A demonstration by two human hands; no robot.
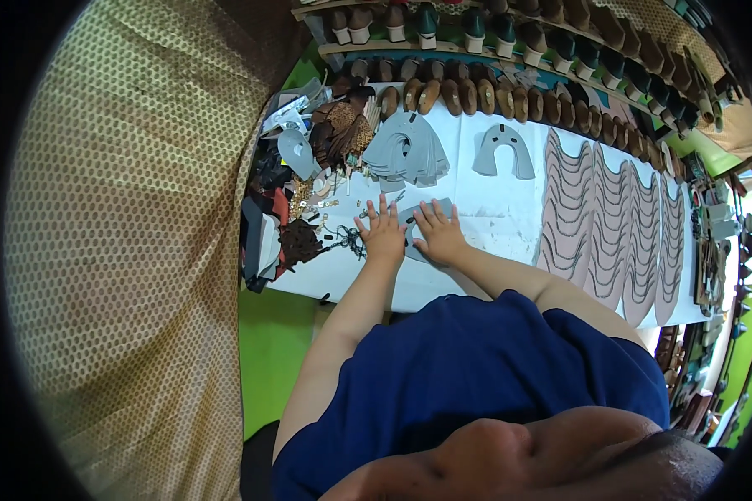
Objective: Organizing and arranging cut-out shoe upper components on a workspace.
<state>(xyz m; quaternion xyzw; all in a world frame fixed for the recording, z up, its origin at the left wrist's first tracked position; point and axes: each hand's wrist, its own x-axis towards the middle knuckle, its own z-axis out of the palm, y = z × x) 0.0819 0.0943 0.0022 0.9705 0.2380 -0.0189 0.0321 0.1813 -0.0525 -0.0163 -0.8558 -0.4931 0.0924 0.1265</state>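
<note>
A grey U-shaped piece (413, 237) lies flat on the white-covered table in front of me. My right hand (440, 235) rests palm down on it, fingers spread. Just left of the piece, my left hand (383, 237) is also flat with its fingers apart; whether it touches the piece's edge I cannot tell. Behind my hands is a fanned stack of similar grey pieces (426, 154). Farther right, another grey U-shaped piece (486, 159) has a small dark mark at its top. Black cords (344, 240) lie beside my left hand.
At the left are a dark brown heap (299, 242), small gold fittings (302, 199) and brown patterned pieces (342, 129). Overlapping pinkish sole-shaped pieces (566, 242) cover the right side. Brown shoe lasts (451, 96) line the back under shelves. A patterned curtain (142, 250) hangs left.
</note>
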